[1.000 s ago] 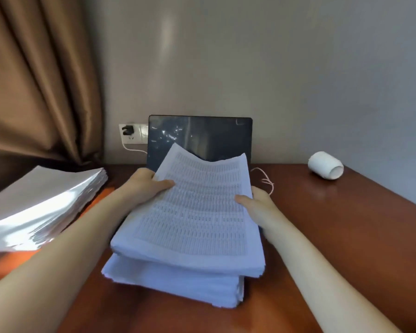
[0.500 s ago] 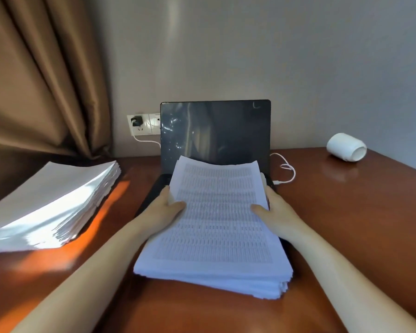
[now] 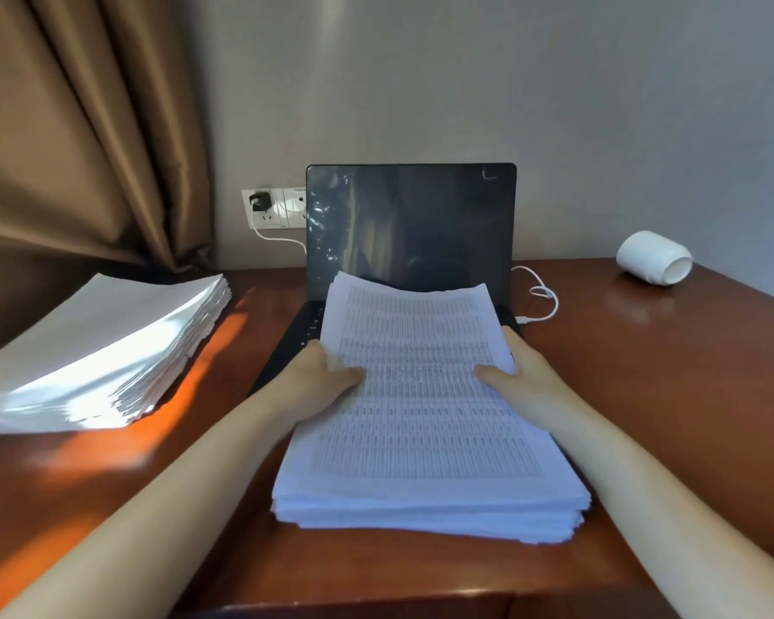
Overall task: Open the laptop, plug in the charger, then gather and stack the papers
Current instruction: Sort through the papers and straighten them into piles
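Hands (image 3: 327,378) partly beneath papers (image 3: 421,422)

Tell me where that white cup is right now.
In the head view, the white cup lies on its side at the far right rear of the wooden desk, right of the open laptop and the looped white cable.

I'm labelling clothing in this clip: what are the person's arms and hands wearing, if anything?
Nothing that shows. Both forearms are bare to the frame's edge, no sleeve in view. The left hand and right hand are ungloved; no watch, bracelet or ring is visible.
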`<state>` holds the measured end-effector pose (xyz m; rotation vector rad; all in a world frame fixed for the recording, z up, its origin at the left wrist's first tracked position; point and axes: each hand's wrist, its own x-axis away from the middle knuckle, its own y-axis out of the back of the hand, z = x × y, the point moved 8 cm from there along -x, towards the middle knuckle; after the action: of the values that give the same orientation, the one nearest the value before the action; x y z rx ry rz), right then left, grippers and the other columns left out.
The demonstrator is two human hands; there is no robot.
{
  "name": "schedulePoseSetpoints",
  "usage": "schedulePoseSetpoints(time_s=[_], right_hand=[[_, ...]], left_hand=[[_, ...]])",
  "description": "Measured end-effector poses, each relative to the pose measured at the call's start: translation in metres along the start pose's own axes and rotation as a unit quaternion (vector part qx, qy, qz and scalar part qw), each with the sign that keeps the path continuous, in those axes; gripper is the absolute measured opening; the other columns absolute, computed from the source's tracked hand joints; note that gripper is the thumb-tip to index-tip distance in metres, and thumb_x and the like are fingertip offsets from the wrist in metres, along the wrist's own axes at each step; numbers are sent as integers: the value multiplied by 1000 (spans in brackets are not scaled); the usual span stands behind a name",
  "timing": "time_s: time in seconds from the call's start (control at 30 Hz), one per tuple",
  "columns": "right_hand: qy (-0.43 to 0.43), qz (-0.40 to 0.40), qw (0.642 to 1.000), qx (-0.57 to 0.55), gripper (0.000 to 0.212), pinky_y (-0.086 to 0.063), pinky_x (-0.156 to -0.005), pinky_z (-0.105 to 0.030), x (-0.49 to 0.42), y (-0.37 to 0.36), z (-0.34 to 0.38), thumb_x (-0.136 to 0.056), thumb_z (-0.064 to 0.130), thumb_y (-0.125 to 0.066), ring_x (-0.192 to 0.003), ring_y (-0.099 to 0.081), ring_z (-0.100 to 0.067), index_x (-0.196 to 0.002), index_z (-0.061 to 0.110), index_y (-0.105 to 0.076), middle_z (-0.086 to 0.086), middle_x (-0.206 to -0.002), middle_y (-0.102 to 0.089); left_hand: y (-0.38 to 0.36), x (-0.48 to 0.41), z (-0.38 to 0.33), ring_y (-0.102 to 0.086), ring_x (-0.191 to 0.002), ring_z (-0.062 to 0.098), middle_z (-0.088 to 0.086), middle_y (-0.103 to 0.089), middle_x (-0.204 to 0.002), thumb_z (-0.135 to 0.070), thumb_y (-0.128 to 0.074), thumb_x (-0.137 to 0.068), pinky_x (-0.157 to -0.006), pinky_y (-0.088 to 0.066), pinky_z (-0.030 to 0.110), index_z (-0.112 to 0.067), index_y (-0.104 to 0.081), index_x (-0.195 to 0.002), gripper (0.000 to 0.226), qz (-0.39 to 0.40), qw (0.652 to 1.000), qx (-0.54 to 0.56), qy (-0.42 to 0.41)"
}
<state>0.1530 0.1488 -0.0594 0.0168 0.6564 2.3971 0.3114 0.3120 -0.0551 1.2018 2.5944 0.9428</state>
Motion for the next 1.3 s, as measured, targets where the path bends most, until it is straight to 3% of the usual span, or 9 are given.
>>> schedulePoseSetpoints(time_s=[0.13, 0.27, 0.4, 0.53, 0.77, 0.93, 1.03, 1.2, 1.3], right_hand=[[-25, -29, 990, 135, 50, -44, -85, -27, 14, 5, -5, -96, 28, -52, -112, -56, -15, -142, 26, -35, 15, -120, -57], [-19, -137, 914, 381, 33, -35, -66, -32, 37, 18, 10, -97, 41, -43, -97, -58, -28, -122, 19, -43, 1, -101, -53], [-14, -148, 924, 352, 46, -33, -70, -32, 47, 17, 9, -97, 37, -43, -104, -52, -28, -137, 19, -32, -5, -118, -54], [-17, -122, 931, 345, 50, -35, -75, -34, 46, 9, 6, -98, 36, -41, -108, -51, -29, -142, 16, -27, -10, -122, -52], [-23, -108, 935, 337, 46, -33, -74, -30, 51, 8, 10, -99, 39, -40, -110, -51, -26, -139, 18, -34, -8, -125, -50], [-22, -110, 940, 323, 46, -33, -77, -28, 54, 11, 9, -99, 37, -41, -115, -49, -23, -141, 20, -33, -6, -131, -48], [-17, -107, 942, 317, 48, -33, -77, -27, 52, 10, 9, -99, 37, -41, -117, -48, -22, -142, 21, -31, -5, -132, -47], [-12, -111, 941, 318, 48, -33, -77, -26, 51, 14, 8, -99, 37, -41, -118, -47, -22, -143, 22, -30, -4, -134, -46], [-10, -111, 941, 319, 49, -33, -78, -27, 51, 14, 8, -99, 37, -41, -120, -47, -22, -144, 22, -30, -4, -136, -45]], left_hand=[[3, 36, 14, -57, -79, 5, -7, -59, -93, -43, -52, -92, -61, -42, 18, -21, -49, -104, 25, -22, 991, -130, -14], [8, 63, 28, -61, -81, 7, -8, -60, -94, -59, -44, -88, -75, -54, 29, -19, -45, -117, 49, -50, 971, -232, -6], [5, 64, 29, -57, -88, 8, -9, -55, -104, -53, -50, -89, -67, -45, 21, -16, -38, -133, 59, -24, 986, -162, 13], [-4, 64, 31, -62, -74, 8, -4, -64, -85, -40, -58, -89, -53, -42, 16, -12, -59, -97, 29, 5, 998, 22, 65], [-6, 70, 30, -68, -76, 22, 7, -72, -68, -28, -61, -89, -60, -51, 31, -9, -63, -94, 20, 46, 957, 260, 122], [-8, 62, 13, -66, -80, 28, 12, -71, -76, -31, -59, -87, -68, -49, 36, -13, -65, -98, 22, 41, 934, 336, 116], [-2, 52, 3, -68, -65, 24, 9, -71, -69, -29, -55, -90, -59, -51, 29, -12, -64, -103, 23, 15, 941, 324, 94], [-4, 56, 8, -65, -75, 22, 7, -69, -75, -35, -57, -91, -66, -49, 31, -13, -63, -95, 24, 24, 982, 139, 124], [-6, 64, 10, -65, -76, 22, 6, -68, -80, -35, -56, -92, -70, -49, 32, -14, -60, -91, 21, 18, 985, 125, 115]])
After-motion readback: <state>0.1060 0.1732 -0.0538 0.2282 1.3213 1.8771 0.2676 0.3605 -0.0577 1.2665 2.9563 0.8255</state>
